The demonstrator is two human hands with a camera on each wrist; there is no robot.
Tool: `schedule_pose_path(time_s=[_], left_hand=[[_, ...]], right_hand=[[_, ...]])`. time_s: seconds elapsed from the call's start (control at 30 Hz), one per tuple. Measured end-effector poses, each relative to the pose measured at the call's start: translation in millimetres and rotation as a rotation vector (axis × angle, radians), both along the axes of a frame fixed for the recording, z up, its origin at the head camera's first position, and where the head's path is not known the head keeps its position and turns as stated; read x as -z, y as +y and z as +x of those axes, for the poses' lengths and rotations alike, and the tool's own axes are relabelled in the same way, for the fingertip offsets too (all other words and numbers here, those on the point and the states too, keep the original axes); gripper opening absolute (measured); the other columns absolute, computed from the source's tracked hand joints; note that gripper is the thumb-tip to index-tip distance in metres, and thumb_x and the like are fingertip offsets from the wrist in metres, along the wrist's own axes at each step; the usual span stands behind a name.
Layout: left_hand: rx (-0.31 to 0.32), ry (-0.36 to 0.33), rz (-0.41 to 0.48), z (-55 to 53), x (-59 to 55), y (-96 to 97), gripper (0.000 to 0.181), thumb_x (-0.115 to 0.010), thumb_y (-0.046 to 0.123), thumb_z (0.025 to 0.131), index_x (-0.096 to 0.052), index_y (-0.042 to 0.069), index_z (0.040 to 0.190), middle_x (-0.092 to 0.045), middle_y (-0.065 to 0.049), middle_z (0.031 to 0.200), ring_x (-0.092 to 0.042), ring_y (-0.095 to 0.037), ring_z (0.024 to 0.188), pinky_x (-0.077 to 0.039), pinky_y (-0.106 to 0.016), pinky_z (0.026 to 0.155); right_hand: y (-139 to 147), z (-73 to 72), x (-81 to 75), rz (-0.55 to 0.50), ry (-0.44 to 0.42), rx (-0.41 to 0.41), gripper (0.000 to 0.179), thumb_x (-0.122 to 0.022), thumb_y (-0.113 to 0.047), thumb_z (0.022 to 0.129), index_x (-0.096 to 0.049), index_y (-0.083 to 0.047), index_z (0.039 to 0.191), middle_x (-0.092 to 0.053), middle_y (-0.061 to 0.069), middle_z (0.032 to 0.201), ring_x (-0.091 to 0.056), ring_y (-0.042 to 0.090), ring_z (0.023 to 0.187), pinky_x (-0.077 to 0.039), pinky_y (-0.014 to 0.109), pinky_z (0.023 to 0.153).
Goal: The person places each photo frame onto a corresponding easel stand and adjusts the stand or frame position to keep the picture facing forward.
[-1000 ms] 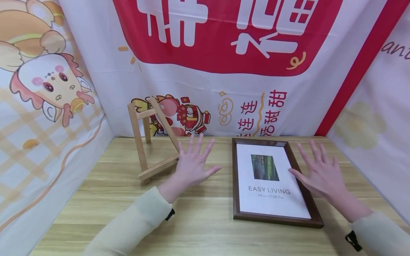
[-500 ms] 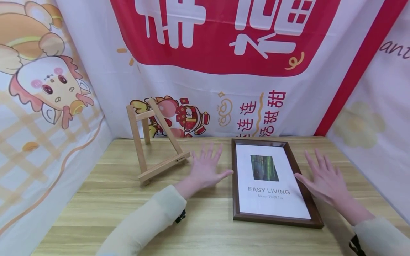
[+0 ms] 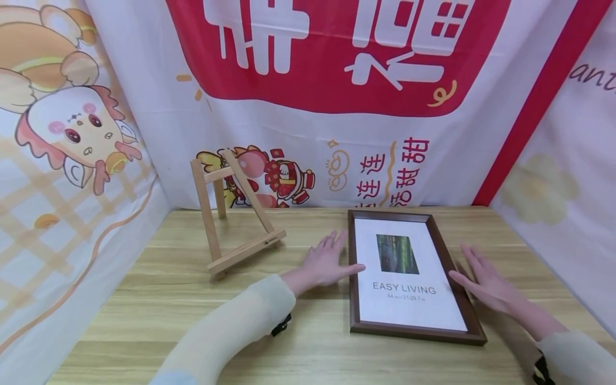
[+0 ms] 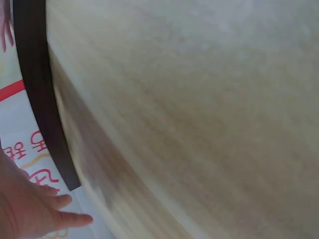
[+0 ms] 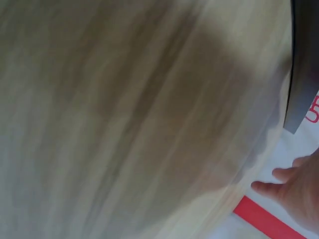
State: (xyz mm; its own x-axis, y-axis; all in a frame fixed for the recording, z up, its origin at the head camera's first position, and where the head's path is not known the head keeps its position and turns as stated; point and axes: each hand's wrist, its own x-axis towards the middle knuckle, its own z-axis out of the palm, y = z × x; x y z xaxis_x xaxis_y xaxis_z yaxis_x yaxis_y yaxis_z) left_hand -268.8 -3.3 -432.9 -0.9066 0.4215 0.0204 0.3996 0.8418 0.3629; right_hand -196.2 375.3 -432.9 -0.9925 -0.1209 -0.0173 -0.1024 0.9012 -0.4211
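Observation:
A dark brown picture frame (image 3: 353, 299) lies flat on the table, with a white sheet reading "EASY LIVING" and a small green picture. My left hand (image 3: 324, 264) is at its left side, fingers extended, thumb reaching over the border. At the right side is my right hand (image 3: 486, 280), its thumb overlapping the frame's right border in the head view and its fingers extended outside it. Both wrist views show the frame's dark side edge (image 4: 42, 94) close by the hand. Neither hand grips anything.
A small wooden easel (image 3: 245, 250) stands on the left part of the wood-grain table (image 3: 159, 321). Behind the table hangs a white cloth (image 3: 308, 128) with red print, and printed cloths (image 3: 48, 214) also line both sides.
My left hand has moved right and lower, from beside the easel to the picture frame's left edge. My right hand has shifted slightly right and down. The frame and easel stay put.

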Motion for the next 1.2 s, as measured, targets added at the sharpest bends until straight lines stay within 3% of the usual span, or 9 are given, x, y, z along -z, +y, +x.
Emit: schedule_pose_path(time_s=[0.17,0.3,0.5,0.87,1.2], left_hand=[[0.02,-0.097,0.075,0.1,5.4,2.1,0.106,-0.052,0.078,0.08,-0.009,0.021,0.158,-0.016,-0.01,0.16,-0.019,-0.031,0.144,-0.017,-0.056,0.114],[0.029,-0.153,0.081,3.6,10.3,3.6,0.107,-0.054,0.078,0.078,-0.012,0.02,0.158,-0.02,-0.007,0.16,-0.02,-0.027,0.144,-0.016,-0.054,0.115],[0.051,-0.151,0.03,6.3,15.6,4.0,0.108,-0.055,0.078,0.077,-0.013,0.019,0.158,-0.022,-0.007,0.159,-0.019,-0.027,0.145,-0.012,-0.054,0.116],[0.034,-0.201,0.084,5.2,13.2,2.7,0.109,-0.06,0.074,0.077,-0.014,0.016,0.157,-0.023,-0.009,0.158,-0.014,-0.027,0.146,-0.006,-0.054,0.116],[0.035,-0.206,0.094,1.3,16.8,2.4,0.11,-0.061,0.075,0.076,-0.015,0.016,0.157,-0.023,-0.008,0.159,-0.013,-0.025,0.146,-0.004,-0.053,0.116]], right_hand=[[4.2,0.1,5.6,-0.056,-0.021,-0.028,0.088,-0.048,-0.05,0.097,-0.002,-0.002,0.155,-0.005,0.036,0.153,-0.007,0.058,0.136,-0.013,0.078,0.098],[7.7,0.1,9.1,-0.083,-0.01,-0.053,0.09,-0.055,-0.047,0.095,-0.007,0.0,0.154,-0.011,0.037,0.152,-0.012,0.059,0.134,-0.017,0.077,0.098],[9.9,-0.8,14.0,-0.111,-0.014,-0.061,0.092,-0.063,-0.046,0.091,-0.015,0.003,0.153,-0.018,0.038,0.148,-0.02,0.06,0.131,-0.022,0.076,0.098],[7.9,-0.2,12.3,-0.173,-0.044,-0.064,0.083,-0.065,-0.04,0.092,-0.025,0.006,0.149,-0.024,0.039,0.145,-0.024,0.06,0.128,-0.025,0.076,0.094],[7.6,-1.4,13.0,-0.143,-0.035,-0.078,0.077,-0.063,-0.039,0.094,-0.03,0.006,0.147,-0.026,0.038,0.144,-0.026,0.059,0.127,-0.028,0.076,0.093]])
